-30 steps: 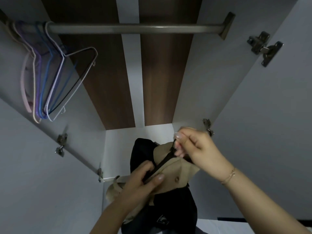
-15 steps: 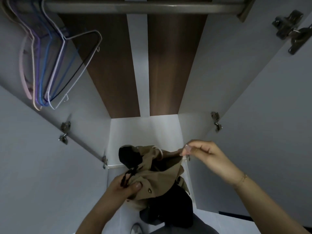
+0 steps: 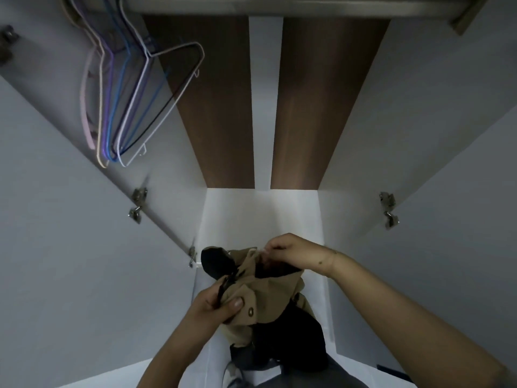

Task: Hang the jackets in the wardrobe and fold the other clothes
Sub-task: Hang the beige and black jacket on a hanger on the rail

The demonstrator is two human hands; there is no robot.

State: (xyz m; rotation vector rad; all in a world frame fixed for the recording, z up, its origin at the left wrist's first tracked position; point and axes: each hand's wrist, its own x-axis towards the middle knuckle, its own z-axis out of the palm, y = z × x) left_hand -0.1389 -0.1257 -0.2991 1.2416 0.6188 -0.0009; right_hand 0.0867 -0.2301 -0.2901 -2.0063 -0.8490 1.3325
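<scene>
A tan jacket (image 3: 268,292) with a black lining and dark sleeves hangs low in front of the open wardrobe. My left hand (image 3: 221,303) grips its tan front edge together with a black hanger (image 3: 228,281), thumb pressed beside a snap button. My right hand (image 3: 291,254) pinches the jacket's collar edge at the top right. The hanger's far end is hidden inside the cloth. The wardrobe rail (image 3: 279,4) runs along the top of the view.
Several empty wire hangers (image 3: 131,102) in pink, purple, blue and white hang at the rail's left end. Both wardrobe doors (image 3: 70,247) stand open to left and right, with hinges (image 3: 389,210) on their edges. The wardrobe floor (image 3: 263,217) is white.
The view has tilted down, so the rail has slid to the top edge. My right hand has moved left and lower onto the collar. The left hand keeps its hold on jacket and hanger.
</scene>
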